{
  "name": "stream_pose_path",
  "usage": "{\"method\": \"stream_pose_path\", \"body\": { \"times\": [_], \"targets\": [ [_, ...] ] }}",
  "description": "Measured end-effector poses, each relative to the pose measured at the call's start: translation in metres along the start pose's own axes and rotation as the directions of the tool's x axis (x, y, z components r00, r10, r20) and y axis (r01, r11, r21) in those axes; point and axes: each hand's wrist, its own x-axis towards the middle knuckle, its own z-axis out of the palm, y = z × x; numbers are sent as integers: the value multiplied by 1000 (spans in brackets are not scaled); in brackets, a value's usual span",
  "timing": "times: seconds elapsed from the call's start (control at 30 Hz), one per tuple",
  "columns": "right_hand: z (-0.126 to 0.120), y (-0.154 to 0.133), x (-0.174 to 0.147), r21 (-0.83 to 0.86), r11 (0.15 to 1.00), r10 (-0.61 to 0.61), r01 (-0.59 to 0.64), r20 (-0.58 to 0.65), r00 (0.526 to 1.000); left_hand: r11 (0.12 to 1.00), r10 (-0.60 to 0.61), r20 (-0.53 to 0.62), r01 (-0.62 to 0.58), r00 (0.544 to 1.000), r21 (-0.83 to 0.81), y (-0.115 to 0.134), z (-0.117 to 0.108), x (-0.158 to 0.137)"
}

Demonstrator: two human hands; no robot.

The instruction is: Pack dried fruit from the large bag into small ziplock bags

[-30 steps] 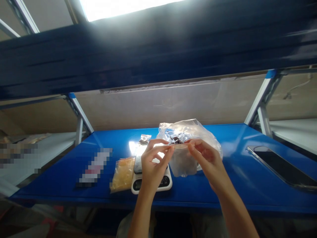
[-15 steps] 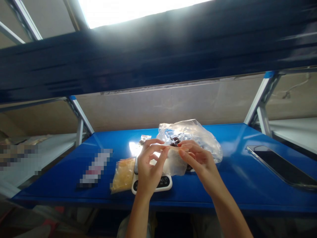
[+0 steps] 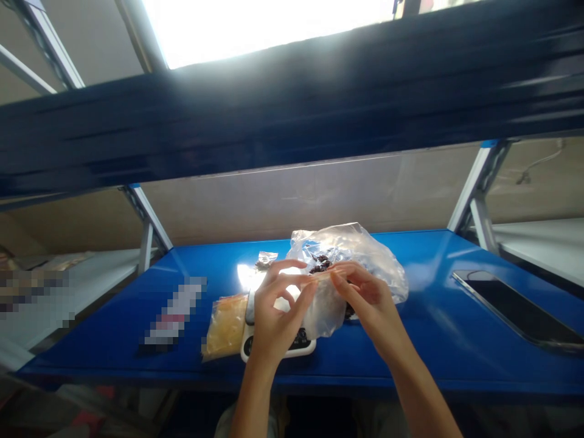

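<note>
Between my two hands hangs a small translucent plastic bag [image 3: 325,311], pinched along its orange-tinted top edge. My left hand [image 3: 280,307] grips the left part of that edge between thumb and fingers. My right hand [image 3: 367,295] pinches the edge further right. Below and behind my left hand sits a white kitchen scale [image 3: 298,351] with dark buttons, partly covered by the hand. Behind the hands lies a large clear plastic bag [image 3: 387,258] holding dark dried pieces [image 3: 320,263]. What the small bag contains, if anything, cannot be made out.
A stack of yellowish small bags [image 3: 225,328] lies left of the scale on the blue table [image 3: 433,359]. Behind it is a small silvery packet [image 3: 266,259]. A blurred-out item [image 3: 176,313] lies farther left, a phone [image 3: 520,307] on the right. A dark blue shelf beam [image 3: 292,115] spans above.
My hands have drawn slightly closer together along the small bag's edge, both still pinching it. The bag hangs a little lower, and the camera view has shifted slightly.
</note>
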Motion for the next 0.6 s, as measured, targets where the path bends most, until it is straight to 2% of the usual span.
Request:
{"method": "stream_pose_path", "body": {
  "times": [0.2,0.4,0.6],
  "targets": [
    [-1,2,0,17,999,-43,43,8,999,999,18,-11,-17,1000,28,-1,-1,1],
    [1,7,-1,48,997,-65,62,50,997,997,-61,28,62,998,-53,4,5,-2],
    [3,6,-1,52,996,-74,72,24,997,1000,-11,-37,11,999,-3,3,9,-4]
  ]
}}
